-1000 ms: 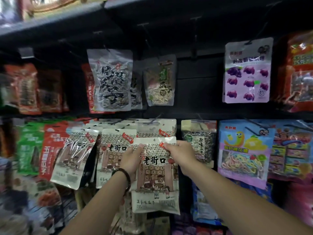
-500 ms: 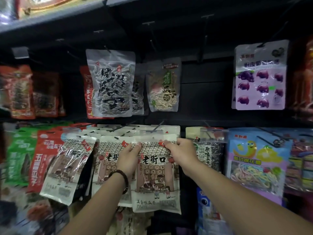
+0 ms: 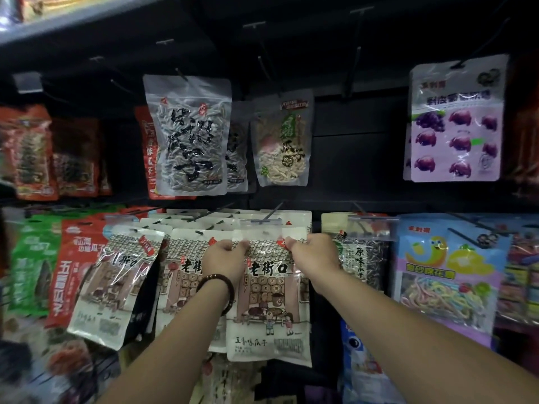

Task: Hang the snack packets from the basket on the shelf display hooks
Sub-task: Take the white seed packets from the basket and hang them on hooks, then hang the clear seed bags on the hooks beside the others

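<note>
A white snack packet [image 3: 269, 313] printed with an old street shop hangs upright in the middle of the lower row. My left hand [image 3: 226, 258] pinches its top left corner and my right hand [image 3: 313, 252] pinches its top right corner. The packet's top edge sits at the tip of a black display hook [image 3: 272, 212] with a clear label holder. More packets of the same kind [image 3: 186, 275] hang behind it and to its left. The basket is out of view.
Upper row: a grey sunflower-seed bag [image 3: 189, 135], a green-labelled seed bag [image 3: 281, 141], a purple packet [image 3: 455, 118], and bare hooks [image 3: 353, 53] between them. Red and green packets [image 3: 64, 258] hang at left, a colourful candy bag [image 3: 446, 275] at right.
Both hands have lifted the white packet a little higher, up to the hook's tip. The view has shifted slightly, so the shelf goods sit lower and further right in frame.
</note>
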The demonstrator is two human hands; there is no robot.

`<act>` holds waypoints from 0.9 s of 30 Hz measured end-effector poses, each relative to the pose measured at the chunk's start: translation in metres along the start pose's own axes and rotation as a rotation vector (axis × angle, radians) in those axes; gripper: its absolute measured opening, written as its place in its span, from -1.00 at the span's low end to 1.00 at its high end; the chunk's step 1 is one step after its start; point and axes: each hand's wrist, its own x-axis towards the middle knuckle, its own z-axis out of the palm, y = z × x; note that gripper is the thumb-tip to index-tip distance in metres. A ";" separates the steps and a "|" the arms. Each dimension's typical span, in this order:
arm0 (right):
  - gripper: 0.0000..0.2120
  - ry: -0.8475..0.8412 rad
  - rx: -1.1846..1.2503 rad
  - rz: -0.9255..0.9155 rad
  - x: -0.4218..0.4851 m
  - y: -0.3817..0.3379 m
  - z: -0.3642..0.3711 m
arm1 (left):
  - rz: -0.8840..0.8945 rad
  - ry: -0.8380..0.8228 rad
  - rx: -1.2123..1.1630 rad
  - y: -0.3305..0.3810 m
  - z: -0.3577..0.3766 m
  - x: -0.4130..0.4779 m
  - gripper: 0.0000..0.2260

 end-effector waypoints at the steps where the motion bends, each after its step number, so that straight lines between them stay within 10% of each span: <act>1: -0.55 0.007 -0.048 -0.017 -0.001 0.000 -0.001 | -0.014 0.027 -0.056 0.003 0.004 0.000 -0.58; 14: -0.71 -0.088 -0.458 -0.255 -0.058 0.036 -0.057 | 0.434 0.047 0.261 -0.052 0.028 -0.112 -0.78; 20: -0.82 -0.201 -0.571 -0.317 -0.134 0.134 -0.092 | 0.697 -0.308 0.487 -0.136 0.037 -0.216 -0.82; 27: -0.79 -0.367 -0.668 -0.171 -0.235 0.291 -0.123 | 0.519 -0.746 0.686 -0.272 0.075 -0.335 -0.84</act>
